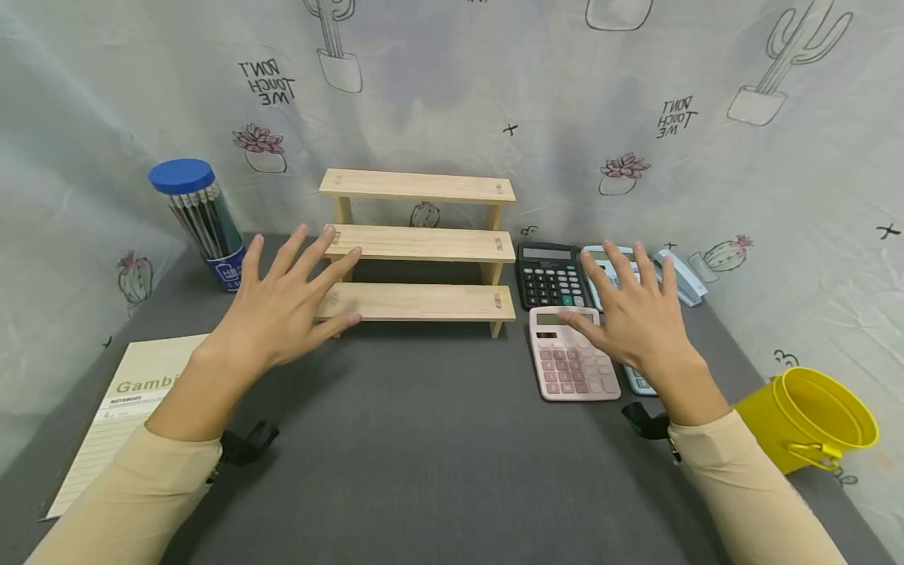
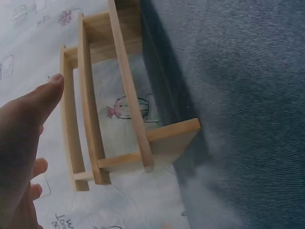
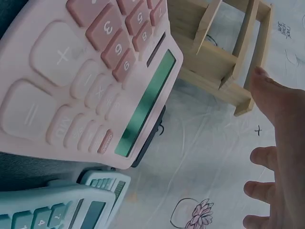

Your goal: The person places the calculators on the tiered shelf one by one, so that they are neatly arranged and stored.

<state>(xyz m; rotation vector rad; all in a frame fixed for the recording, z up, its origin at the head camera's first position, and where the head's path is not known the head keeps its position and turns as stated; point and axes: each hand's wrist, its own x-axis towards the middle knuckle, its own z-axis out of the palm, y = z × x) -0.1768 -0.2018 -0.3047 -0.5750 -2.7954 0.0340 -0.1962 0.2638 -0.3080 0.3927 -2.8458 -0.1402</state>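
Observation:
My left hand [image 1: 275, 314] is held above the table with its fingers spread and straight, holding nothing. It is nearest to a three-tier wooden shelf [image 1: 417, 243], whose left end it partly covers in the head view. My right hand [image 1: 639, 322], also spread and holding nothing, hovers over a group of calculators. A pink calculator [image 1: 575, 365] lies in front, with a black calculator [image 1: 544, 275] behind it. Light blue calculators [image 3: 52, 210] are partly hidden under the right hand. The left wrist view shows the shelf [image 2: 105, 109] beyond the left thumb.
A clear tube of pencils [image 1: 205, 220] with a blue lid stands at the back left. A lined notebook [image 1: 127, 416] lies at the left edge. On the right are a light blue stapler-like object [image 1: 685, 278] and a yellow bucket [image 1: 791, 416]. Patterned cloth [image 1: 438, 94] hangs behind the grey table [image 1: 424, 463].

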